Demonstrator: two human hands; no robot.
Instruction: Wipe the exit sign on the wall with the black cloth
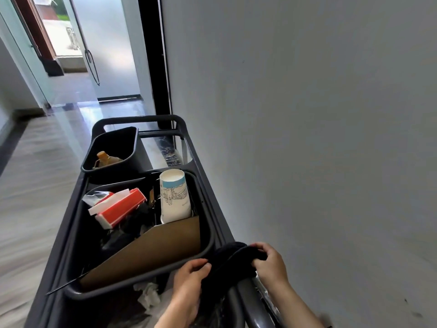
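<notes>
A black cloth [228, 262] is draped over the near right corner rail of a dark grey cleaning cart [214, 202]. My left hand [189, 282] grips the cloth's left side, fingers curled over it. My right hand [269, 262] holds the cloth's right end against the rail. No exit sign is in view; the grey wall [307, 114] to the right is bare.
The cart holds a large dark bin [208, 242] with a paper cup [175, 196], a red-and-white box [120, 207] and brown cardboard [153, 247]. A smaller bin [132, 147] with a bottle sits beyond. Glass doors [104, 48] stand far ahead down the corridor.
</notes>
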